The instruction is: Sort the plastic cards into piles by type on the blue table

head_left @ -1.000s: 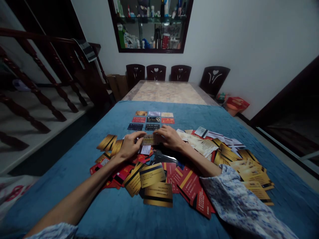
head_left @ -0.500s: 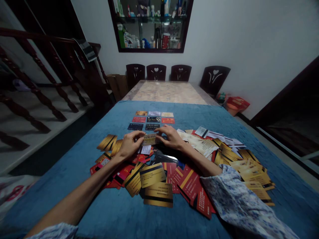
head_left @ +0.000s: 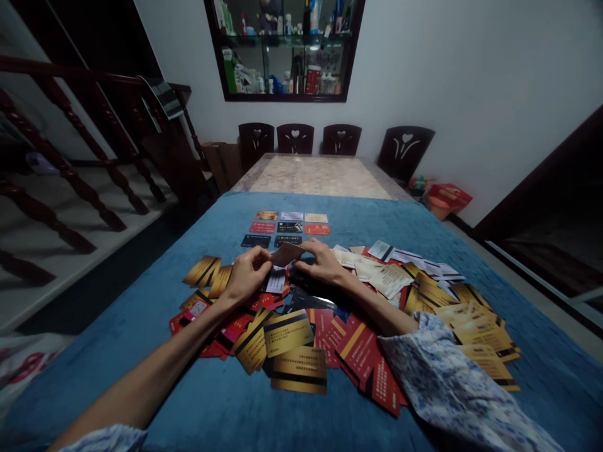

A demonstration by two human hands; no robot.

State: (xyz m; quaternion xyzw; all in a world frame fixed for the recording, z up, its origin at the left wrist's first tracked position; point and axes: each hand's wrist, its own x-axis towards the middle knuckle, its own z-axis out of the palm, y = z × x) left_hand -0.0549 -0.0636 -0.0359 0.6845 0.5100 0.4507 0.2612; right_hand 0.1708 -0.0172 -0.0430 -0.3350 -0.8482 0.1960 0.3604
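Observation:
A gold-brown card (head_left: 286,254) is held tilted above the heap, its right end higher than its left. My left hand (head_left: 249,273) pinches its lower left corner between thumb and fingers. At the upper right end, my right hand (head_left: 323,263) grips it with the fingers curled. Just beyond lie cards in neat rows, among them a dark blue card (head_left: 255,240) and a red and white card (head_left: 317,230). Below my hands spreads a loose heap with gold cards (head_left: 288,333), red cards (head_left: 362,355) and a white card (head_left: 275,280).
Right of my right arm lie more cream cards (head_left: 384,274) and gold cards (head_left: 483,329). A blue cloth (head_left: 198,402) covers the near table; the stone tabletop (head_left: 315,172) shows beyond it. Dark chairs (head_left: 295,137) stand at the far end, a wooden railing (head_left: 89,138) on the left.
The card between my hands has turned from lying nearly level with its printed face showing to a slant, right end raised. Both hands stay in almost the same place.

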